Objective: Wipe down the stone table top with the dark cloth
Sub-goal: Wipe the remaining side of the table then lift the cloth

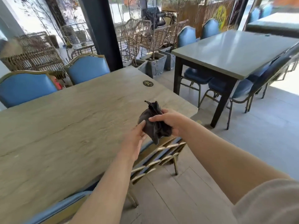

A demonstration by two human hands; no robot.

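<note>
Right now, from the head view, I see both of my hands raised over the near right corner of the long beige stone table (64,123), with the crumpled dark cloth (153,123) held between them, above the table's edge rather than lying on it. My right hand (169,122) grips the bunched cloth from the right, thumb across the top and fingers (175,131) curled under the folds. My left hand (135,138) comes up from below left, its thumb and fingertips pinching the cloth's left side. A loose corner of the cloth sticks up at the top and another hangs down below my hands.

On the far right part of the table sits a small round black badge (148,83) with pale lettering, well apart from the cloth. Two blue padded chairs with gold frames (87,68) stand along the table's far side. Another blue chair (68,206) is tucked in at the near side, below my left forearm. To the right, across a strip of pale floor, stands a grey table on dark legs (233,50) with dark blue chairs (239,89) round it. Wicker chairs (145,34) and grey square planters (155,63) line the glass wall behind.
</note>
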